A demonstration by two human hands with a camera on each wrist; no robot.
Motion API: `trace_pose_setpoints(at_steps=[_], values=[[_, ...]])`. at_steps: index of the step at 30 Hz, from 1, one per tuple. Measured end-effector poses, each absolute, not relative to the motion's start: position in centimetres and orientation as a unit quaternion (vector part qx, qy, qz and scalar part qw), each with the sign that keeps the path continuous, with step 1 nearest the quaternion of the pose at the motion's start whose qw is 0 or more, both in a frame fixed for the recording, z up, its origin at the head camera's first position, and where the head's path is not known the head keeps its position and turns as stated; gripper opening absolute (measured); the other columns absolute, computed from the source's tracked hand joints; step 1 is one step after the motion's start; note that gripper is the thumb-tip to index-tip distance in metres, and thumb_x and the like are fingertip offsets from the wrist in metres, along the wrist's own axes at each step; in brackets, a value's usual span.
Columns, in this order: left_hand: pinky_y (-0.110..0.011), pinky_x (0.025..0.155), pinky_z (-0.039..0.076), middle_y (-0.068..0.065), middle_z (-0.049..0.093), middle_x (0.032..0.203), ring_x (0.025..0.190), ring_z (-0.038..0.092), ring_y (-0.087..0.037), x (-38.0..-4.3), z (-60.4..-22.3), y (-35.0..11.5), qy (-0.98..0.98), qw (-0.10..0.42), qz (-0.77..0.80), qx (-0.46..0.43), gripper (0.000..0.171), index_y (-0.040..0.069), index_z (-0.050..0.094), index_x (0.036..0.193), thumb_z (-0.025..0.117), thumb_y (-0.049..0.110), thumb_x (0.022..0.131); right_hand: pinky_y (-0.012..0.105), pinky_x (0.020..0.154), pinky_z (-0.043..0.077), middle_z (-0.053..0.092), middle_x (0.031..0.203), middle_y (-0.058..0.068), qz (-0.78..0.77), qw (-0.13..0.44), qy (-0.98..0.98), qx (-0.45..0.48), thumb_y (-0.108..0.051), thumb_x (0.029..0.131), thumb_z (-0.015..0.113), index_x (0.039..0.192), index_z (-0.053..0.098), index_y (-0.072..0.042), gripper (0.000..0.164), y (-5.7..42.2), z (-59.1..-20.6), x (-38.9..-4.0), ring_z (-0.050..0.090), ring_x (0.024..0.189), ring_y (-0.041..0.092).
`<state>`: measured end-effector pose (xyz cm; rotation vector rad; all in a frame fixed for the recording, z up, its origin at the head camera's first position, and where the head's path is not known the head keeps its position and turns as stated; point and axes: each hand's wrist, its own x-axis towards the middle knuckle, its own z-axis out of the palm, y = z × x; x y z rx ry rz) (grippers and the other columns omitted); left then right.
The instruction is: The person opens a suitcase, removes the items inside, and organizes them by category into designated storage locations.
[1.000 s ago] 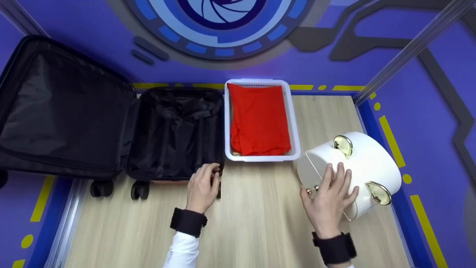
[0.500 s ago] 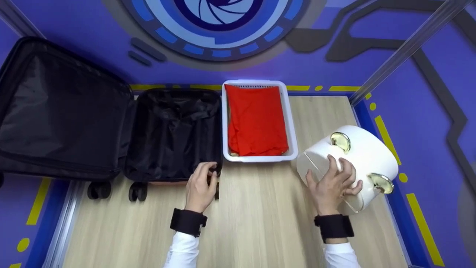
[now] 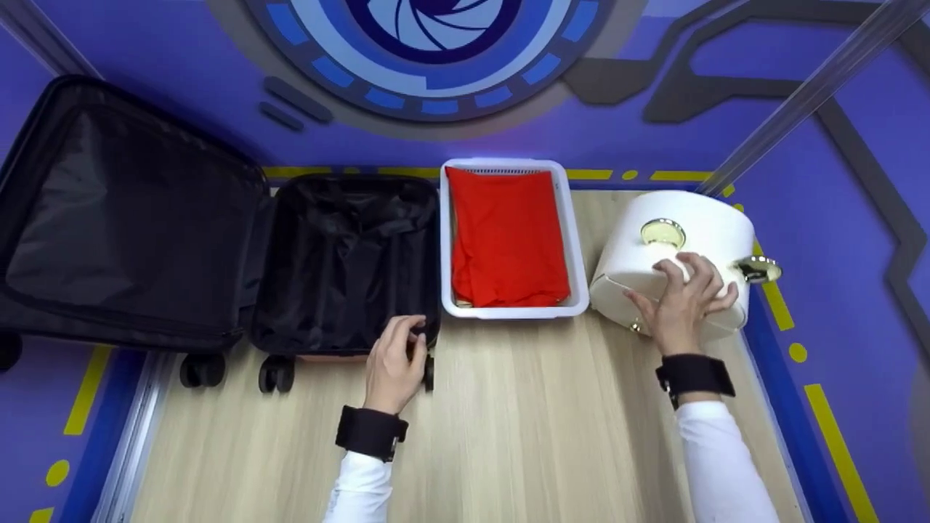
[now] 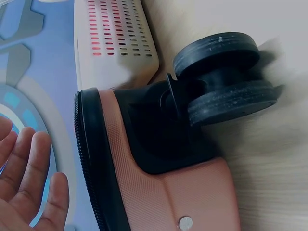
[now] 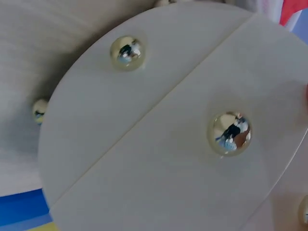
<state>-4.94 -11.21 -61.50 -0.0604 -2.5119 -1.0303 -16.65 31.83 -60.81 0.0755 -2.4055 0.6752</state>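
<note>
In the head view, my right hand (image 3: 686, 305) touches the front upper part of a white rounded case (image 3: 705, 218) with spread, bent fingers. The case bears two gold ear-like discs (image 3: 663, 232). Its pale front, with a shiny round knob (image 5: 231, 134) on either side of a seam, fills the right wrist view, where the hand is almost wholly out of sight. My left hand (image 3: 396, 363), fingers loosely bent and holding nothing, hovers by the near right corner of the open suitcase (image 3: 349, 290). Whether it touches the suitcase cannot be told.
A white basket (image 3: 579, 283) with folded red cloth (image 3: 508, 240) stands between suitcase and case. The suitcase's black lid (image 3: 131, 218) leans open at left. Its wheels (image 4: 216, 50) stick out toward the near side. Blue-purple walls (image 3: 508, 138) bound the wooden table (image 3: 508, 421).
The white case has moved away toward the back wall and turned, its front now facing nearer to me. My right hand has travelled with it. The left hand has stayed nearly still.
</note>
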Motion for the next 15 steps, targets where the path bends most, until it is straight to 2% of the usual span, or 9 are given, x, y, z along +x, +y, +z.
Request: trace_pose_setpoints(at_steps=[8, 15], values=[[-0.046, 0.084, 0.061, -0.007, 0.079, 0.119, 0.094, 0.075, -0.021, -5.0, -61.7, -11.5, -0.902, 0.216, -0.373, -0.018, 0.027, 0.006, 0.076, 0.127, 0.074, 0.003, 0.101, 0.081, 0.13, -0.009, 0.045, 0.145, 0.029, 0.278, 0.257, -0.924, 0.05, -0.002, 0.072, 0.103, 0.117, 0.048, 0.001, 0.071, 32.5, -59.1, -22.7, 0.035, 0.148, 0.052], [-0.045, 0.081, 0.061, -0.007, 0.078, 0.119, 0.094, 0.075, -0.021, -4.9, -61.7, -11.5, -0.901, 0.22, -0.374, -0.017, 0.027, 0.007, 0.077, 0.127, 0.075, 0.003, 0.101, 0.082, 0.13, -0.009, 0.042, 0.15, 0.03, 0.272, 0.218, -0.935, 0.067, 0.001, 0.076, 0.099, 0.119, 0.046, 0.005, 0.068, 31.5, -58.3, -26.9, 0.032, 0.154, 0.05]])
